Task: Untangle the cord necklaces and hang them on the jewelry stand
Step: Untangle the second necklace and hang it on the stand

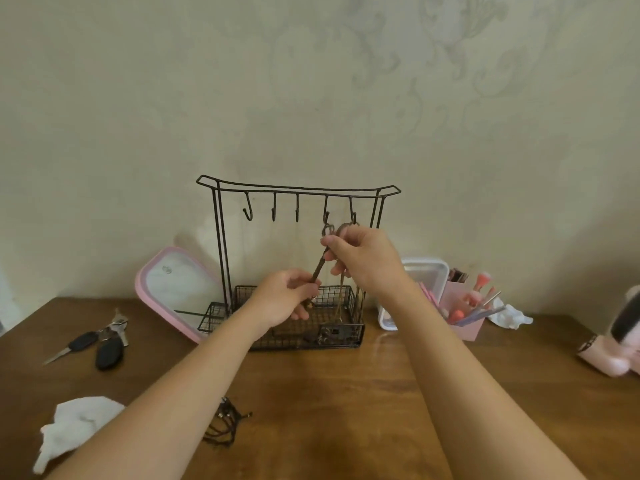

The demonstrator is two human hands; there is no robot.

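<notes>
Matt black wire jewelry stand point(221, 237), glossy brown wooden table point(346, 393), crumpled white cloth point(76, 427).

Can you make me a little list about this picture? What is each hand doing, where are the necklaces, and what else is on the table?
left hand: pinches the lower end of a brown cord necklace
right hand: holds the top of that necklace beside the two rightmost hooks
jewelry stand: black wire, five hooks, basket base
bare hooks: the three on the left
more cords: dark tangled bundle on the table
other things: keys, white tissue, pink-rimmed mirror
</notes>
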